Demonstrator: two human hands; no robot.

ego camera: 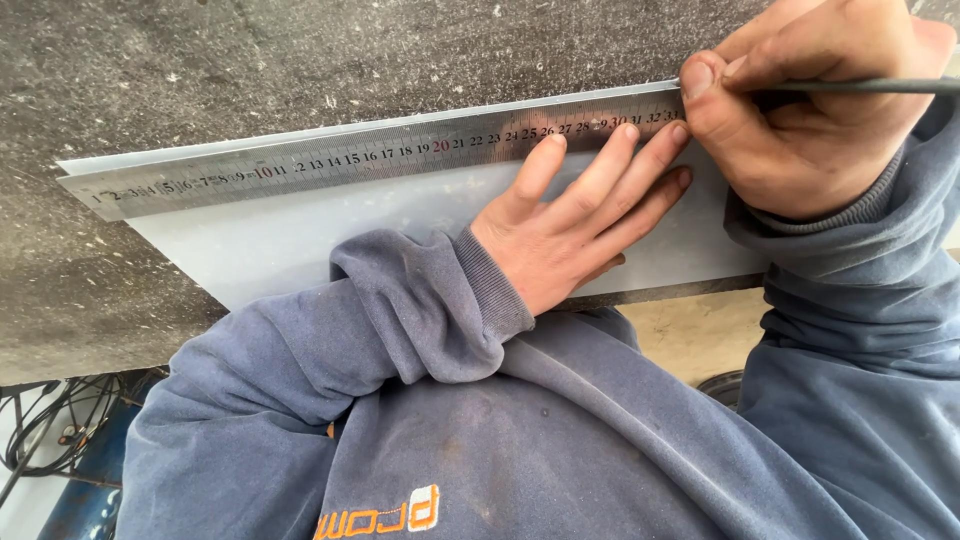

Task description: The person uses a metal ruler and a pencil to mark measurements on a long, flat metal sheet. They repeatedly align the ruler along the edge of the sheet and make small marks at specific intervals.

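A long steel ruler (300, 165) lies along the far edge of a pale grey-white sheet (270, 245) on a dark speckled worktop (200, 60). My left hand (575, 225) lies flat on the sheet, its fingers spread, and the fingertips press on the ruler's near edge toward its right end. My right hand (800, 110) grips a thin dark rod-like marking tool (860, 87). Its tip is hidden behind my thumb at the ruler's right end. Both arms wear blue-grey sweatshirt sleeves.
The worktop's near edge runs just in front of my chest. Below it at the lower left hang black cables (45, 430) beside a blue object (85, 490). A tan floor (700, 335) and a dark round thing (722, 385) show between my arms.
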